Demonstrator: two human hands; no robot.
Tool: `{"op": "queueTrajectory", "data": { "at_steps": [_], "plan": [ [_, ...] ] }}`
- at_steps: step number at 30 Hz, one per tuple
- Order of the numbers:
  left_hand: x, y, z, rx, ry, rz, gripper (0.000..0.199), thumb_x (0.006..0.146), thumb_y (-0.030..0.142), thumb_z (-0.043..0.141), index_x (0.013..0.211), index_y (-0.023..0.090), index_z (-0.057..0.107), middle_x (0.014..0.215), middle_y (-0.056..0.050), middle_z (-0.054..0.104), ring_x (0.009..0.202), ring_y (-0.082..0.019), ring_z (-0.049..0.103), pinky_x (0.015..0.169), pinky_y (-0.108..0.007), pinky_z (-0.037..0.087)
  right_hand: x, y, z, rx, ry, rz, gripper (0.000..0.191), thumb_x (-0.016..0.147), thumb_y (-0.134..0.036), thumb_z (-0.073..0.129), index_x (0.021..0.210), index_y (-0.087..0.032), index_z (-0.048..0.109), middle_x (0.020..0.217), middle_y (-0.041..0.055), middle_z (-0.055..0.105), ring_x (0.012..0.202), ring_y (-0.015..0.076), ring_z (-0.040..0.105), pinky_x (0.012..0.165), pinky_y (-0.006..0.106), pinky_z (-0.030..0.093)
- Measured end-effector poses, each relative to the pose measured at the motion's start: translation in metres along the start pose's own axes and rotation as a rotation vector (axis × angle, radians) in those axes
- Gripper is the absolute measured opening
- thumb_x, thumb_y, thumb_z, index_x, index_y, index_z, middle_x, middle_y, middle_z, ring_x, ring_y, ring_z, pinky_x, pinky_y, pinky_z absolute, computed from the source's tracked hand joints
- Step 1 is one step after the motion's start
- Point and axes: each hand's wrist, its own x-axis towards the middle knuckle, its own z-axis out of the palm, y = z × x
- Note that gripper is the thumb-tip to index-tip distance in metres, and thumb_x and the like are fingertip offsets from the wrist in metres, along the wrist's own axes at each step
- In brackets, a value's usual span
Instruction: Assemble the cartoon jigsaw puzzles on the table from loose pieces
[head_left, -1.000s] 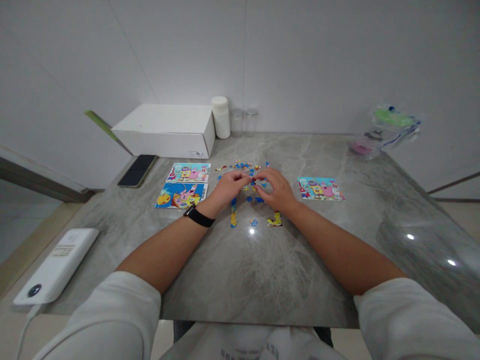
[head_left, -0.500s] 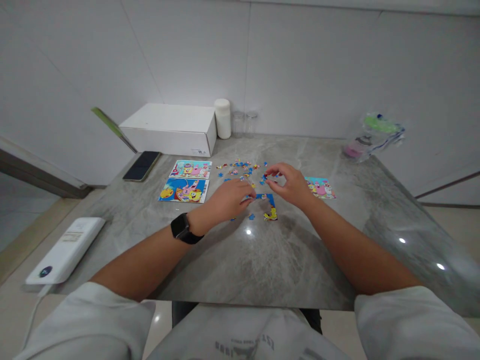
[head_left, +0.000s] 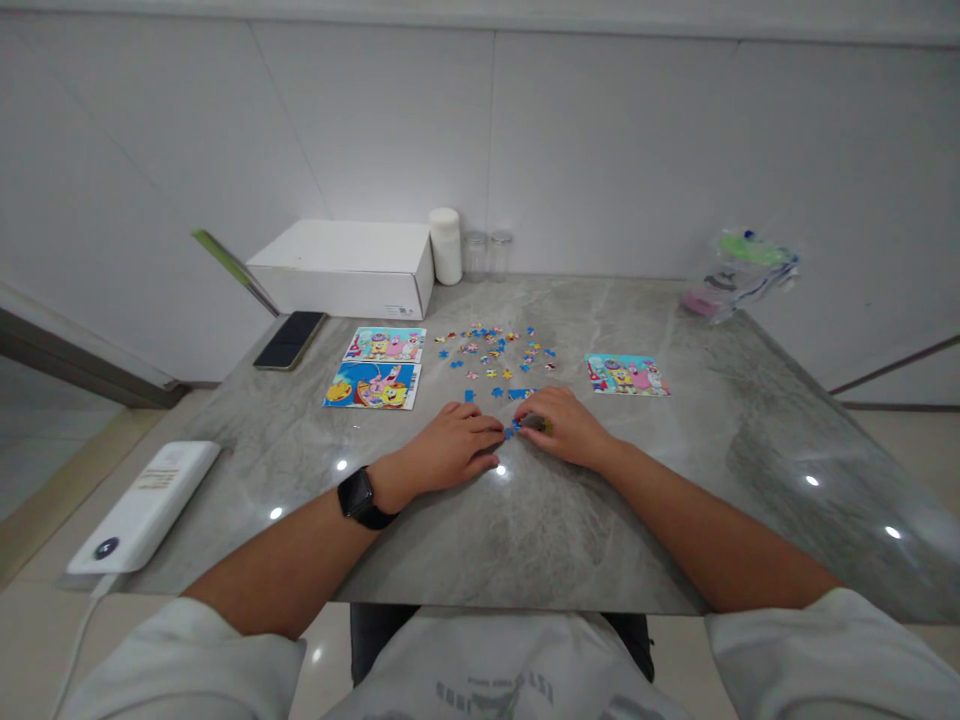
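Note:
My right hand (head_left: 564, 424) is closed in a pinch, thumb and fingertips on a small blue jigsaw puzzle piece (head_left: 517, 425). Facing it, my left hand (head_left: 457, 446) rests on the table, fingers stretched out and tips close to another blue piece (head_left: 509, 434). A joined strip of puzzle (head_left: 521, 394) shows behind my right fingers, which hide the rest of it. Left of that strip lie two loose blue pieces (head_left: 470, 396). Beyond both hands, several loose puzzle pieces (head_left: 491, 345) are scattered in many colours.
Cartoon picture cards lie at left (head_left: 373, 386) and right (head_left: 627, 375). Farther back stand a white box (head_left: 341, 270), a white bottle (head_left: 445, 247) and two clear glasses (head_left: 500, 257). A phone (head_left: 290, 340), a corded white device (head_left: 146, 508) and a plastic bag (head_left: 739, 275) sit near the edges.
Both hands have come down and nearer to me, from over the scattered pieces to the near side of the joined strip. The view has tilted slightly upward.

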Motion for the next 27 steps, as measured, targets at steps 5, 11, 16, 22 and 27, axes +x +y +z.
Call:
{"op": "queueTrajectory", "data": {
  "at_steps": [5, 11, 16, 22, 27],
  "plan": [
    [-0.003, 0.000, 0.002, 0.025, -0.015, -0.006, 0.038, 0.106, 0.043, 0.056, 0.135, 0.023, 0.070, 0.134, -0.008, 0.072, 0.119, -0.027, 0.059, 0.106, -0.046, 0.042, 0.000, -0.005, 0.003, -0.013, -0.034, -0.048, 0.010, 0.097, -0.030, 0.070, 0.104, -0.024, 0.074, 0.103, 0.0066, 0.078, 0.105, 0.0253, 0.067, 0.096, 0.042, 0.040],
    [-0.004, 0.003, 0.000, 0.036, -0.017, -0.006, 0.036, 0.106, 0.041, 0.056, 0.135, 0.023, 0.069, 0.133, -0.008, 0.072, 0.117, -0.026, 0.059, 0.105, -0.044, 0.042, 0.001, -0.011, 0.003, -0.035, -0.042, -0.105, 0.006, 0.096, -0.026, 0.071, 0.098, -0.024, 0.076, 0.101, 0.0058, 0.078, 0.101, 0.0239, 0.066, 0.092, 0.041, 0.039],
    [-0.004, 0.003, -0.001, 0.047, -0.031, -0.004, 0.037, 0.105, 0.040, 0.057, 0.136, 0.022, 0.069, 0.134, -0.008, 0.071, 0.119, -0.027, 0.059, 0.104, -0.045, 0.043, 0.001, -0.011, 0.003, -0.061, -0.037, -0.113, 0.006, 0.096, -0.026, 0.071, 0.098, -0.024, 0.076, 0.100, 0.0058, 0.078, 0.100, 0.0238, 0.066, 0.091, 0.041, 0.038],
    [-0.003, 0.003, 0.000, 0.023, -0.020, 0.003, 0.037, 0.105, 0.040, 0.057, 0.135, 0.022, 0.069, 0.133, -0.009, 0.071, 0.118, -0.027, 0.060, 0.105, -0.045, 0.045, 0.001, -0.013, 0.004, -0.082, -0.045, -0.121, 0.009, 0.097, -0.027, 0.069, 0.099, -0.025, 0.077, 0.101, 0.0062, 0.077, 0.101, 0.0247, 0.065, 0.091, 0.043, 0.040],
    [-0.005, 0.002, 0.000, -0.001, -0.002, 0.005, 0.037, 0.102, 0.036, 0.062, 0.136, 0.022, 0.070, 0.131, -0.010, 0.072, 0.117, -0.027, 0.060, 0.104, -0.045, 0.047, 0.000, -0.014, 0.003, -0.061, -0.033, -0.139, 0.011, 0.097, -0.026, 0.068, 0.099, -0.026, 0.079, 0.101, 0.0061, 0.078, 0.102, 0.0253, 0.066, 0.093, 0.044, 0.041]
  ]
}}
